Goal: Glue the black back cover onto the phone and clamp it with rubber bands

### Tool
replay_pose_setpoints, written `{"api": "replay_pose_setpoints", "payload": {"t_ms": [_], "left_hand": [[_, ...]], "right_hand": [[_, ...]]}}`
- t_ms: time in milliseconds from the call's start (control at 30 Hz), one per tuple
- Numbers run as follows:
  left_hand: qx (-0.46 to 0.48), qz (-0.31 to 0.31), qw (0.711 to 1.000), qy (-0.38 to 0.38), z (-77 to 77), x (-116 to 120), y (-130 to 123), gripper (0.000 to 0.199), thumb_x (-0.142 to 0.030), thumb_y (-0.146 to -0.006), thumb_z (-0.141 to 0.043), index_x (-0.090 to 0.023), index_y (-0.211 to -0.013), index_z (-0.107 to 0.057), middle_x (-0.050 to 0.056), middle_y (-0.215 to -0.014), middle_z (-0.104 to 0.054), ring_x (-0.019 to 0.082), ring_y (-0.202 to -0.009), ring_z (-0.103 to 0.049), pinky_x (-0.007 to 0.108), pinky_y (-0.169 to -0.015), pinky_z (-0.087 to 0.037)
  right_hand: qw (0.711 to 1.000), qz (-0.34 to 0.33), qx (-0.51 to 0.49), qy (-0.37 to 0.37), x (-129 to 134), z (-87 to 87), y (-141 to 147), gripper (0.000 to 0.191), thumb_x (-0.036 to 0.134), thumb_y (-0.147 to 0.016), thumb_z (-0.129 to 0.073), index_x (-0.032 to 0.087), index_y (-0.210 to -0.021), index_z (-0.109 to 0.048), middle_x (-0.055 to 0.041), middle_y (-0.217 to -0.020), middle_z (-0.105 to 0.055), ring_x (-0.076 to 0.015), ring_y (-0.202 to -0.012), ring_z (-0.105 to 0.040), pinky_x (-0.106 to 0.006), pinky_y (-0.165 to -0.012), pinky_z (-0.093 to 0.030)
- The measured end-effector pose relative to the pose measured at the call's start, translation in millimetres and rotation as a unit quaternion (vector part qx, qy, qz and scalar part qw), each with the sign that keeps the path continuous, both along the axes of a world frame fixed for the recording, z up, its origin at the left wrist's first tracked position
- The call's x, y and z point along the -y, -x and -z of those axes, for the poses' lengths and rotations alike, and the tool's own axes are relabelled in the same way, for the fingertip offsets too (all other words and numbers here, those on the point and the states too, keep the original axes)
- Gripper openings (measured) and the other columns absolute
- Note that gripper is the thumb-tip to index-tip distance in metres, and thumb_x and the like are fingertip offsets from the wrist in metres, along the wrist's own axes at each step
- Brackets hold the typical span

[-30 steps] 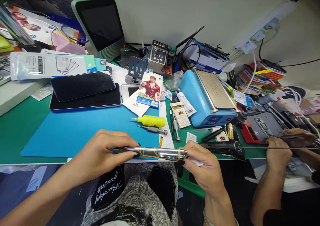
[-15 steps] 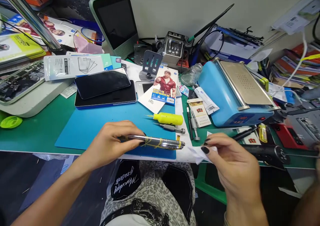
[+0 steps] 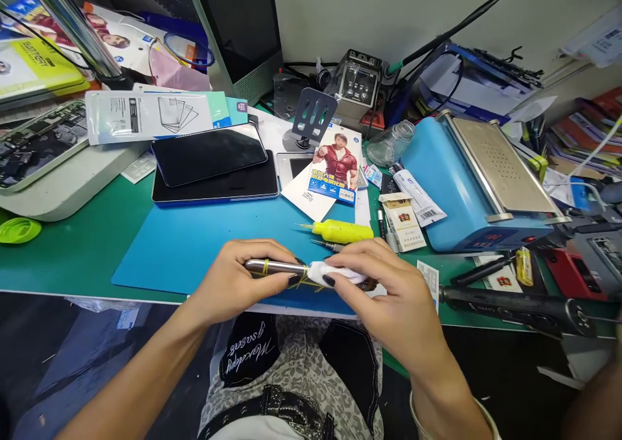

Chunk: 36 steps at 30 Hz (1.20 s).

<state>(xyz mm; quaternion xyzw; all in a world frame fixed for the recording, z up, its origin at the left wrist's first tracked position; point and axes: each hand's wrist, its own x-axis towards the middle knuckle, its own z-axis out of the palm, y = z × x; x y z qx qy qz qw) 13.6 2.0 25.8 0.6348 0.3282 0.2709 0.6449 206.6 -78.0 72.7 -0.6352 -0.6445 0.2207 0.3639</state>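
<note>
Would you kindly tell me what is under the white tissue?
Beneath the white tissue lies part of the slim, yellow-banded device, whose shiny edge shows toward the left hand. The stretch covered by tissue and right hand cannot be seen.

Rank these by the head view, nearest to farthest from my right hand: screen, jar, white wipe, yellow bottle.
From your right hand:
1. White wipe: pinched in its fingers.
2. Yellow bottle: just beyond, slightly left.
3. Jar: farther back, beside the blue machine.
4. Screen: back left.
</note>
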Motion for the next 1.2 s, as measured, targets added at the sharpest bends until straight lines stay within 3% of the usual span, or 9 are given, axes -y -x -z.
{"api": "replay_pose_setpoints", "payload": {"t_ms": [167,333,533,833,1033,1200], "left_hand": [[0.009,0.003,1.000,0.003,0.7,-1,1,0.007,-0.022,-0.078,-0.071,-0.017,-0.081,-0.075,0.004,-0.080,-0.072,0.014,-0.070,-0.064,0.021,-0.058,-0.046],[0.021,-0.016,1.000,0.003,1.3,-1,0,0.003,-0.019,-0.075,-0.072,-0.016,-0.074,-0.071,0.000,-0.072,-0.068,0.010,-0.063,-0.059,0.019,-0.055,-0.043],[0.017,-0.008,1.000,0.000,3.0,-1,0,0.006,-0.021,-0.077,-0.072,-0.017,-0.080,-0.073,0.002,-0.078,-0.071,0.012,-0.069,-0.064,0.020,-0.059,-0.047],[0.017,-0.033,0.999,-0.037,4.3,1,1,0.005,-0.020,-0.075,-0.073,-0.016,-0.078,-0.073,0.002,-0.074,-0.071,0.011,-0.063,-0.061,0.018,-0.053,-0.044],[0.029,-0.057,0.997,-0.036,4.1,1,0,0.008,-0.022,-0.073,-0.076,-0.015,-0.072,-0.072,0.000,-0.070,-0.069,0.010,-0.063,-0.059,0.016,-0.052,-0.044],[0.003,-0.056,0.998,-0.014,2.6,0,-1,0.009,-0.023,-0.073,-0.075,-0.016,-0.078,-0.074,0.000,-0.072,-0.072,0.010,-0.062,-0.061,0.015,-0.053,-0.046]], "right_hand": [[0.998,0.018,-0.039,0.048,-10,-8.3,13,0.017,0.004,-0.076,-0.069,0.020,-0.075,-0.075,-0.0014,-0.078,-0.066,-0.0151,-0.075,-0.063,-0.027,-0.063,-0.047],[0.999,-0.001,-0.014,0.036,-23,-11.0,30,0.013,0.006,-0.078,-0.070,0.018,-0.073,-0.073,-0.0014,-0.076,-0.067,-0.0158,-0.078,-0.061,-0.028,-0.069,-0.046],[0.995,-0.019,0.000,0.094,-26,-16.5,22,0.013,0.006,-0.077,-0.069,0.017,-0.070,-0.070,-0.0002,-0.075,-0.066,-0.0152,-0.077,-0.062,-0.028,-0.071,-0.044],[0.987,-0.032,-0.027,0.158,-39,-17.8,21,0.018,0.004,-0.070,-0.069,0.016,-0.059,-0.061,0.0027,-0.068,-0.063,-0.0118,-0.067,-0.059,-0.024,-0.061,-0.042],[0.987,-0.034,0.010,0.158,-47,-19.5,27,0.017,0.011,-0.069,-0.072,0.016,-0.057,-0.062,0.0039,-0.063,-0.062,-0.0108,-0.061,-0.056,-0.023,-0.056,-0.038],[0.986,-0.020,0.067,0.153,-43,-22.3,15,0.013,0.008,-0.070,-0.072,0.017,-0.062,-0.069,0.0029,-0.066,-0.067,-0.0120,-0.063,-0.060,-0.025,-0.058,-0.041]]}}
